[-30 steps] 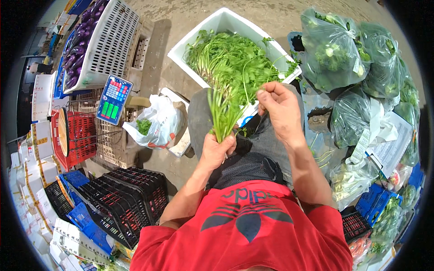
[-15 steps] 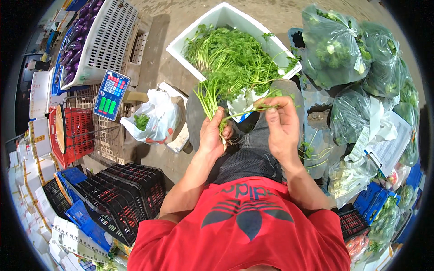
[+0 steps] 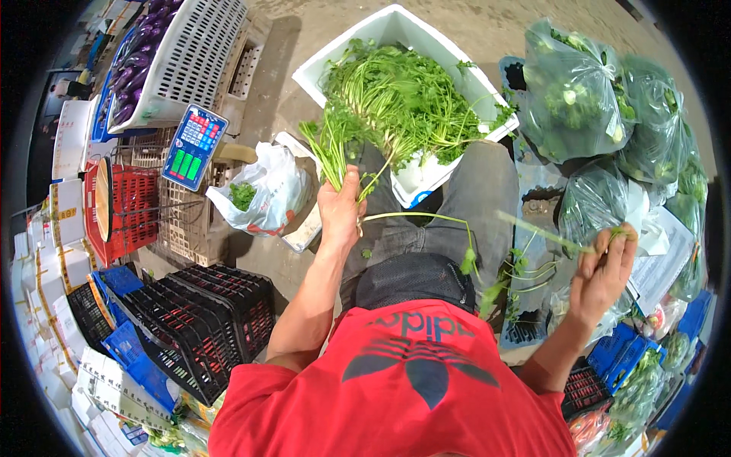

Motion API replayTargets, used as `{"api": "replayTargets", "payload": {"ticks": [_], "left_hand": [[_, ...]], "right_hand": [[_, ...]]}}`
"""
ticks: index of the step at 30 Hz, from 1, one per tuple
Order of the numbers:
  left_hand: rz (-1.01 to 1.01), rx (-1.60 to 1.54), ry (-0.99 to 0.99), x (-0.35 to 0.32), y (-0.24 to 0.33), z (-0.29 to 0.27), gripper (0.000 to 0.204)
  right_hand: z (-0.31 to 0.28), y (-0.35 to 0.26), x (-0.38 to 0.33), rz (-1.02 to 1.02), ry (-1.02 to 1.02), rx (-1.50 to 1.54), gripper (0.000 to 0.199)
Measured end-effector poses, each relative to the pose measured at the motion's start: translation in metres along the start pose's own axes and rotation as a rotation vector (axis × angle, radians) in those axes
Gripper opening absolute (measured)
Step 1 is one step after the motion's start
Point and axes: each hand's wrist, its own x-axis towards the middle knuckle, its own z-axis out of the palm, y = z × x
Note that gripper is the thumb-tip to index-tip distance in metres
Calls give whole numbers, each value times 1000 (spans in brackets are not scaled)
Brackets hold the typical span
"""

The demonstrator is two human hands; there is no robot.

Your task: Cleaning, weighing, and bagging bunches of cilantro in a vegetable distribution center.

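My left hand (image 3: 340, 204) is closed round a bunch of leafy green herb stalks (image 3: 329, 156), which look like coriander or thin celery. One long stalk (image 3: 419, 215) trails from this hand to the right, over my lap, its leaf hanging down. Out to the right, my right hand (image 3: 598, 278) pinches a single stalk (image 3: 544, 232), smeared by motion. Ahead of my knees, a white foam box (image 3: 390, 27) holds a large heap of the same greens (image 3: 403, 91). Several loose stalks (image 3: 529, 270) lie on the blue pallet (image 3: 534, 194) beside my right leg.
Clear bags of green vegetables (image 3: 576, 91) stand at the right, near a paper sheet (image 3: 659, 259). On the left are a scale's keypad (image 3: 194, 147), a white plastic bag (image 3: 270, 190), black crates (image 3: 194, 327), a red basket (image 3: 129, 217) and a white crate (image 3: 186, 61) by eggplants (image 3: 137, 65).
My right hand has moved away from the bunch, out to the right and nearer me, with a stalk in it. My left hand has shifted slightly left and towards the far side, still gripping the bunch.
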Motion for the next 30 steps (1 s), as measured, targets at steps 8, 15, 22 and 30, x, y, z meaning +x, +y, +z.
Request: {"api": "replayTargets", "payload": {"ticks": [8, 15, 22, 30], "left_hand": [[410, 394, -77, -22, -4, -5, 25], [655, 937, -257, -68, 19, 25, 32], [801, 1094, -348, -90, 42, 18, 55], [-444, 391, -1163, -33, 59, -11, 56]], "right_hand": [[-45, 78, -30, 36, -528, -1177, 41], [143, 143, -71, 764, -936, 193, 62], [158, 146, -54, 781, -819, 549, 40], [156, 153, -48, 414, -1108, 507, 43]]}}
